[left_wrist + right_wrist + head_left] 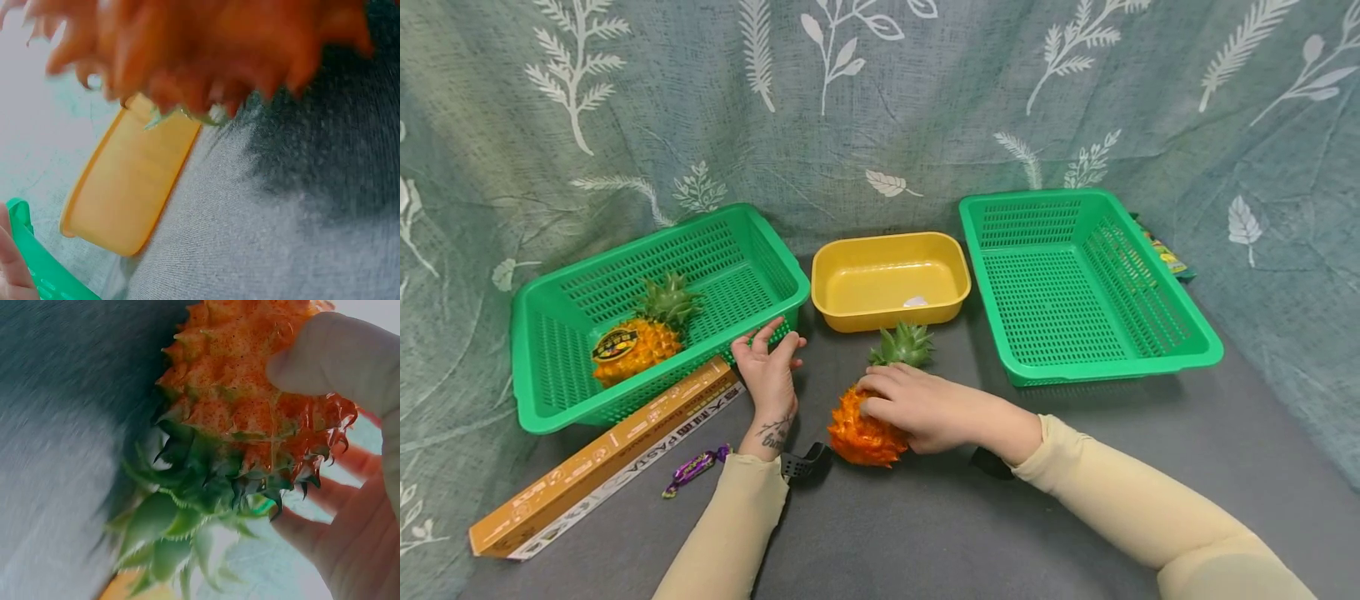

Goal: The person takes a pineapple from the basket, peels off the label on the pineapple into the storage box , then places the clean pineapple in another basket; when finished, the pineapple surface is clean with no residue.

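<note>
Pineapple (pixel 865 437), spiky and bright orange, is sitting on or just above the grey table (pixel 925 542), I cannot tell which, its crown pointing toward the yellow tub (pixel 887 320). The right hand (pixel 936 408) is gripping it, thumb pressing one side and fingers reaching round the other, presumably because such a bulky, prickly body is needing a broad hold. The left hand (pixel 767 367) is holding nothing, its fingers loosely spread near the left green basket (pixel 752 287), probably leaving its partner room. That basket is holding a labelled fruit (pixel 647 346), the tub is containing what looks like a white scrap (pixel 915 302), and the right green basket (pixel 1052 304) is showing its mesh floor.
</note>
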